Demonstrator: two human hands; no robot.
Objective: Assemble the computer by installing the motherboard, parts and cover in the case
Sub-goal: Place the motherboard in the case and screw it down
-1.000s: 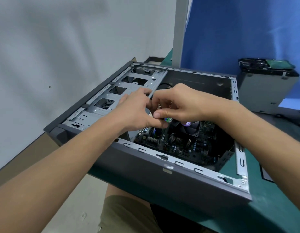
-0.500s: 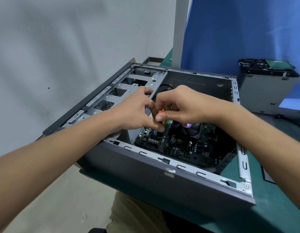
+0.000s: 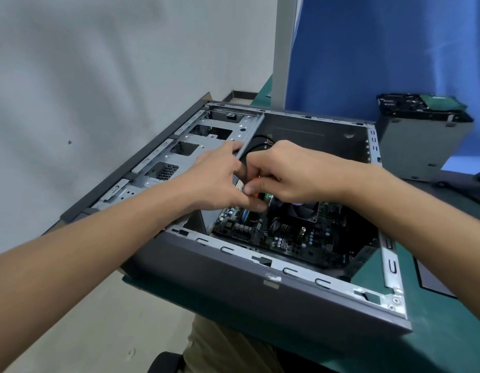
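Looking down at a green table mat (image 3: 435, 332), and right across it the grey case (image 3: 233, 297), flat on its side, top open. Along the case's left wall, a silver drive cage (image 3: 206, 146) with square cut-outs. Down on the case floor, the motherboard (image 3: 287, 240), already seated, with its cooler fan (image 3: 305, 212) near the middle. Off to the right, well apart from the case, a grey metal box (image 3: 422, 149) with a hard drive (image 3: 432, 103) on top. Both forearms in over the near rim, meeting above the board. Left hand (image 3: 217, 184) beside the cage edge, fingers curled in tight, tips pressed up against the other hand's thumb; cannot tell what sits between them, hidden under the knuckles. Right hand (image 3: 295, 170) knuckles up, fingers folded narrow, thumb and forefinger pinching a small orange piece (image 3: 254, 195), only slivers of it peeking out. Just under the right hand, beside the orange, a green module (image 3: 268, 197) above the board. Behind the hands, a black cable (image 3: 257, 140) looping out near the cage edge.
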